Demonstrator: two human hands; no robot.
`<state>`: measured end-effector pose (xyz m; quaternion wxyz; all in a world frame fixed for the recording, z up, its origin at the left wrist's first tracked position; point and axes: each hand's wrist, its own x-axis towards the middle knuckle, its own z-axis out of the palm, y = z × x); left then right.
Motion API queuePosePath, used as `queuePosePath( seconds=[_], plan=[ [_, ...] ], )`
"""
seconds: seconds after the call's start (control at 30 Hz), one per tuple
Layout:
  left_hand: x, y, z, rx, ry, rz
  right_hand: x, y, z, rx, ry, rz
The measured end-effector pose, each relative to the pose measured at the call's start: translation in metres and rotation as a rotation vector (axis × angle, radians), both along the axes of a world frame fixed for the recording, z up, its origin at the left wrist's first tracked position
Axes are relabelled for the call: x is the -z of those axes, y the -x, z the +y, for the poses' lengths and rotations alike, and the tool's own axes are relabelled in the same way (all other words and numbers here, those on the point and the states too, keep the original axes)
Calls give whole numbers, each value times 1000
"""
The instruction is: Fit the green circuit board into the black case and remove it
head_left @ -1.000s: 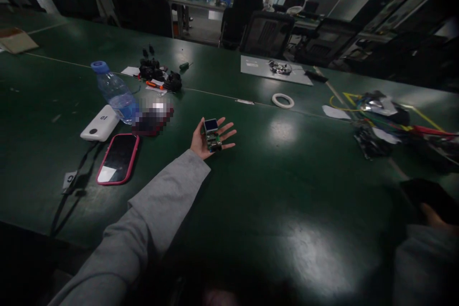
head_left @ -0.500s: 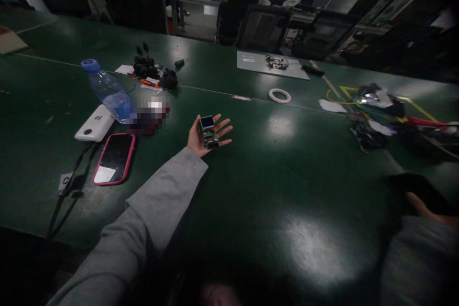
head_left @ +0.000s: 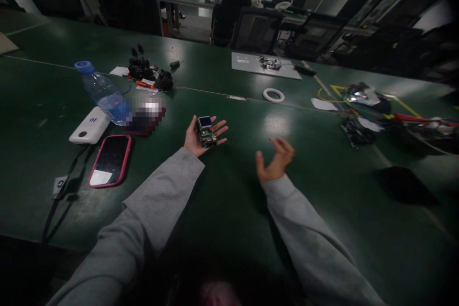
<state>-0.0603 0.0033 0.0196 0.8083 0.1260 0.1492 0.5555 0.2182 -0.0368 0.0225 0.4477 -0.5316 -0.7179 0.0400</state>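
On my left hand (head_left: 192, 139), turned palm up with its fingers spread, rests a small circuit board with a screen (head_left: 206, 130). The thumb lies along the board's near side. My right hand (head_left: 277, 161) hovers over the table to the right of the board, fingers apart and curved, slightly blurred, with nothing in it. A flat black object (head_left: 407, 185) lies on the table farther right; its kind I cannot make out.
Left on the green table (head_left: 229, 186) are a water bottle (head_left: 103, 93), a white power bank (head_left: 90, 125) and a red-cased phone (head_left: 110, 160). A tape roll (head_left: 273, 95) lies ahead. Tangled wires (head_left: 412, 117) sit right. Beyond are chairs and people.
My right hand has moved left from beside the black object at the far right to near the board. My left hand still holds the board; the view has shifted slightly.
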Motion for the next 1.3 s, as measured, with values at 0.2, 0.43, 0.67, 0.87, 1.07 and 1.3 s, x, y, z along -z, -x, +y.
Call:
queuePosePath(
  seconds=[0.2, 0.43, 0.67, 0.87, 1.07, 1.3],
  plan=[
    [2, 0, 2, 25, 25, -8, 10, 150, -9, -469, -115, -317],
    [7, 0, 3, -23, 33, -15, 19, 147, 37, -472, -56, -332],
    [-2, -1, -1, 0, -8, -26, 40, 116, 57, -323, 117, 89],
    [-15, -22, -10, 79, -100, 4, 52, 103, 69, -105, 334, 391],
    [-12, -23, -11, 171, -132, 170, 38, 40, 83, -194, 735, 909],
    [-1, -8, -2, 106, -84, 190, -42, -153, 58, 546, 361, 629]
  ],
)
